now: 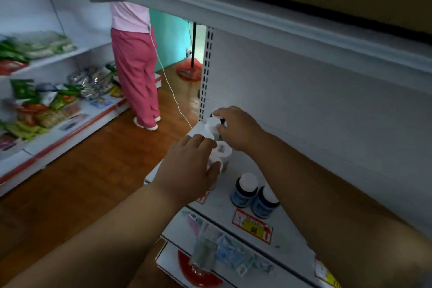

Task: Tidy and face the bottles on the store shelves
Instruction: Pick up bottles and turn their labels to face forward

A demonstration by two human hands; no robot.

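Note:
Several small white-capped bottles (224, 150) stand in a cluster at the far left end of a white store shelf (236, 206). My left hand (189, 166) wraps around the nearest white-capped bottle of that cluster. My right hand (236, 127) pinches the cap of a bottle (213, 124) further back. Two dark blue bottles with white caps (245, 190) stand side by side nearer to me on the same shelf, untouched. My hands hide parts of the cluster.
A shelf (257, 18) hangs low overhead, with a brown box on it. Below lies a shelf with small packets (224, 252). A person in pink (135, 54) stands in the aisle beside snack shelves (46, 100). A price label (253, 225) marks the shelf edge.

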